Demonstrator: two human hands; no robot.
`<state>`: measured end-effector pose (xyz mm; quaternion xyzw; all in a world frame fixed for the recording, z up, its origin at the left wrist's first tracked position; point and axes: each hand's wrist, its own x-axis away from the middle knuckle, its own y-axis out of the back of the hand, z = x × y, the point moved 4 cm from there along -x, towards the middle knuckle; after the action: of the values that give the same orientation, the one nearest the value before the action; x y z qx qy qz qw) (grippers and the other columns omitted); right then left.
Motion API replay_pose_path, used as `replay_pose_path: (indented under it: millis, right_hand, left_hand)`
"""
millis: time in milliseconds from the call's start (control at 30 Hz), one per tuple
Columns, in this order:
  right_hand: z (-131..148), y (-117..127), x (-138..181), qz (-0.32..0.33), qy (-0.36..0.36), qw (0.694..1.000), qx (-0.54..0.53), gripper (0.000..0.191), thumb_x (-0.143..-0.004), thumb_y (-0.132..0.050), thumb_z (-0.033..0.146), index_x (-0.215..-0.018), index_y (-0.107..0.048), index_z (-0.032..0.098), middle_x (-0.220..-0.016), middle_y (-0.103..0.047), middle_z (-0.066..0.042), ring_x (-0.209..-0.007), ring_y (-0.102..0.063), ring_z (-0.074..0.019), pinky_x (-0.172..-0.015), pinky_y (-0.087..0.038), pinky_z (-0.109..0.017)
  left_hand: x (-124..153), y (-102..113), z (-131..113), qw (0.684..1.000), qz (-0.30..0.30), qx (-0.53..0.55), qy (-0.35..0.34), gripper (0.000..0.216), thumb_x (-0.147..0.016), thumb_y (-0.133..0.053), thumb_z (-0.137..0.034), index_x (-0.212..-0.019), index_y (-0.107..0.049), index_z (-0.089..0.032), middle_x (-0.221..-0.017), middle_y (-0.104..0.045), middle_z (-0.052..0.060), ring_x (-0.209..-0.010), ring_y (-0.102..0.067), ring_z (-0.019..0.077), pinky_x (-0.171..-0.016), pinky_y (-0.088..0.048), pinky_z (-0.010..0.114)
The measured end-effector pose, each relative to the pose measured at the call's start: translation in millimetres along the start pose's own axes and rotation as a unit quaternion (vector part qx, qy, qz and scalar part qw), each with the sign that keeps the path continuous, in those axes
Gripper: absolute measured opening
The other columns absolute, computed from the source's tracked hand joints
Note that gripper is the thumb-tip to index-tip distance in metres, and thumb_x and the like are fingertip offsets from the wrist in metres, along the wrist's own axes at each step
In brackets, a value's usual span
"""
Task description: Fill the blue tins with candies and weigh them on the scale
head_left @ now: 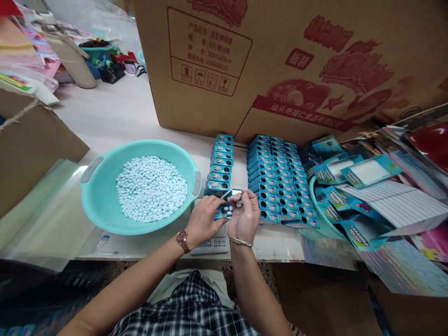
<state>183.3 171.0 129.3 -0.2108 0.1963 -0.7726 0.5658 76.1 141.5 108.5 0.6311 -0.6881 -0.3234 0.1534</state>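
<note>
My left hand (203,219) pinches a small blue candy box (219,213) whose top stands open. Cupped against the box mouth is my right hand (245,215), fingers curled around several pale candies (228,209). Both hands meet above a white digital scale (219,249), which they partly hide. To their left, a turquoise basin (100,198) holds a heap of pale blue candies (150,186). Just beyond the hands runs a single row of blue boxes (221,163). Right of it, more blue boxes (275,179) stand packed in several columns.
A large cardboard carton (210,105) walls off the back. At right, flattened and part-folded blue boxes (364,172) overflow a turquoise tub (313,191). Clear plastic sheets (45,214) and a cardboard box (38,140) are at left; a beige bottle (68,56) stands behind.
</note>
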Motion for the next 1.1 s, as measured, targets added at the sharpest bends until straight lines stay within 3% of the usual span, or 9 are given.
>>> replay_pose_path:
  millis: [533,667,767,833,867,900,967,1033,1100]
  right_hand:
    - [-0.5,5.0,11.8,0.035,0.040,0.996,0.071,0.009,-0.083,-0.065,0.028,-0.085,-0.066,0.020,-0.084,-0.065,0.001,-0.081,-0.060,-0.0124,-0.083,-0.048,-0.030]
    - [19.0,2.2,-0.3,0.051,0.053,0.995,0.074,0.008,-0.082,-0.066,0.027,-0.086,-0.065,0.020,-0.081,-0.064,0.002,-0.076,-0.060,-0.0111,-0.079,-0.049,-0.029]
    - [31.0,-27.3,-15.3,0.168,0.078,0.969,0.163,0.013,-0.086,-0.062,0.031,-0.091,-0.066,0.019,-0.082,-0.064,0.000,-0.077,-0.061,-0.0128,-0.076,-0.050,-0.030]
    - [22.5,-62.9,-19.7,0.310,0.098,0.910,0.257,0.017,-0.091,-0.056,0.032,-0.096,-0.066,0.020,-0.086,-0.064,-0.001,-0.080,-0.061,-0.0141,-0.077,-0.050,-0.032]
    - [11.3,-83.0,-17.8,0.397,0.115,0.855,0.313,0.018,-0.093,-0.053,0.032,-0.099,-0.065,0.020,-0.089,-0.064,-0.001,-0.081,-0.061,-0.0145,-0.079,-0.049,-0.033]
    - [-4.7,-102.0,-13.3,0.480,0.133,0.780,0.378,0.019,-0.093,-0.053,0.032,-0.103,-0.064,0.020,-0.094,-0.065,-0.001,-0.084,-0.060,-0.0155,-0.081,-0.049,-0.034]
    - [-46.5,-130.6,-0.2,0.604,0.154,0.602,0.499,0.026,-0.093,-0.056,0.034,-0.113,-0.061,0.020,-0.104,-0.065,-0.005,-0.094,-0.060,-0.0210,-0.086,-0.047,-0.039]
    - [-90.7,-144.2,13.7,0.667,0.152,0.434,0.587,0.045,-0.087,-0.063,0.045,-0.123,-0.056,0.020,-0.117,-0.061,-0.012,-0.106,-0.057,-0.0296,-0.089,-0.047,-0.045]
    - [-125.8,-147.1,27.3,0.700,0.146,0.316,0.624,0.056,-0.083,-0.064,0.056,-0.125,-0.054,0.020,-0.125,-0.056,-0.016,-0.110,-0.055,-0.0344,-0.087,-0.048,-0.048]
  left_hand:
    - [-0.8,4.2,-3.5,1.000,-0.005,0.016,-0.003,0.041,-0.079,-0.072,-0.026,-0.117,-0.059,-0.020,-0.111,-0.064,0.009,-0.106,-0.059,0.0256,-0.090,-0.051,0.045]
    - [20.8,46.3,-13.0,0.997,-0.064,0.040,-0.030,0.059,-0.082,-0.071,-0.028,-0.135,-0.047,-0.020,-0.131,-0.058,0.011,-0.122,-0.054,0.0253,-0.105,-0.046,0.047]
    - [54.1,98.1,-6.9,0.982,-0.185,0.029,0.022,0.048,-0.086,-0.068,-0.029,-0.131,-0.053,-0.023,-0.128,-0.061,0.007,-0.119,-0.057,0.0229,-0.104,-0.047,0.044]
    - [78.8,127.4,8.1,0.953,-0.293,0.021,0.079,0.043,-0.085,-0.069,-0.030,-0.125,-0.057,-0.023,-0.120,-0.064,0.006,-0.111,-0.062,0.0222,-0.099,-0.052,0.043]
    - [89.8,137.3,18.0,0.934,-0.341,0.026,0.101,0.043,-0.084,-0.069,-0.031,-0.124,-0.058,-0.022,-0.116,-0.064,0.006,-0.107,-0.063,0.0218,-0.096,-0.054,0.042]
    - [99.0,143.7,28.7,0.917,-0.379,0.035,0.117,0.044,-0.083,-0.070,-0.031,-0.125,-0.058,-0.021,-0.113,-0.065,0.006,-0.104,-0.065,0.0215,-0.094,-0.055,0.042]
    - [111.5,148.1,50.5,0.890,-0.431,0.066,0.134,0.048,-0.082,-0.070,-0.033,-0.126,-0.056,-0.020,-0.110,-0.065,0.008,-0.100,-0.066,0.0207,-0.092,-0.056,0.040]
    - [118.2,146.2,68.1,0.873,-0.458,0.087,0.145,0.051,-0.083,-0.070,-0.034,-0.129,-0.054,-0.019,-0.111,-0.064,0.009,-0.099,-0.066,0.0202,-0.091,-0.056,0.040]
    - [121.8,142.9,78.6,0.865,-0.468,0.092,0.153,0.053,-0.083,-0.069,-0.035,-0.131,-0.052,-0.019,-0.114,-0.063,0.009,-0.101,-0.066,0.0200,-0.094,-0.056,0.040]
